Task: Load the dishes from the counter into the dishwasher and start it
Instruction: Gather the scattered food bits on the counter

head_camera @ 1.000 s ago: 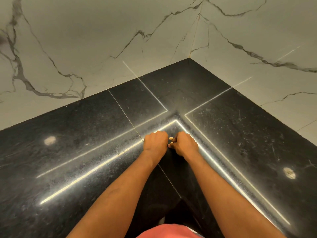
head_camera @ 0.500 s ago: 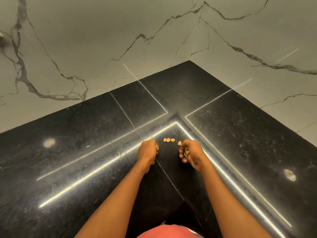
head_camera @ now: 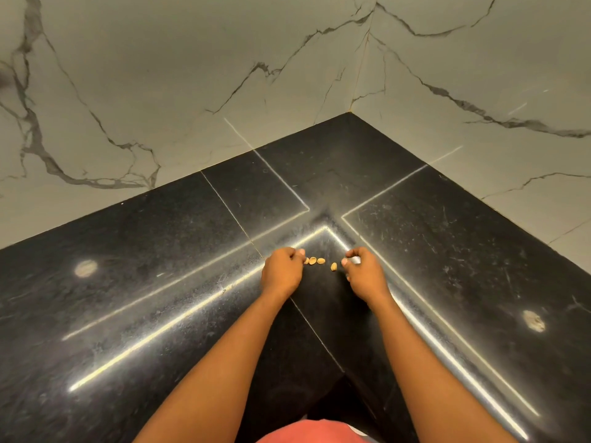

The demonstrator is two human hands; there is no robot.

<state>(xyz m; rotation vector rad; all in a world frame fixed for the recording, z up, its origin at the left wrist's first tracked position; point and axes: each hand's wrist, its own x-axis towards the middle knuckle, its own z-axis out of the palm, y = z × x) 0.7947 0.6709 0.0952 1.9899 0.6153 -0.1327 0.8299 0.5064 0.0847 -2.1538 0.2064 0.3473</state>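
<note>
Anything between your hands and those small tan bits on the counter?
Nothing visible does. The tan bits lie on the black counter between the left hand and right hand, the nearest right at the left hand's fingertips. No dishes or dishwasher in view.

A polished black stone corner counter (head_camera: pixel 144 251) spreads to both sides of the left hand (head_camera: pixel 281 273) and right hand (head_camera: pixel 364 276), streaked with long bright light reflections (head_camera: pixel 160 330) and two round glare spots (head_camera: pixel 85 268) farther out. Beyond the hands, pale grey-veined marble walls (head_camera: pixel 160 75) meet in a corner.
</note>
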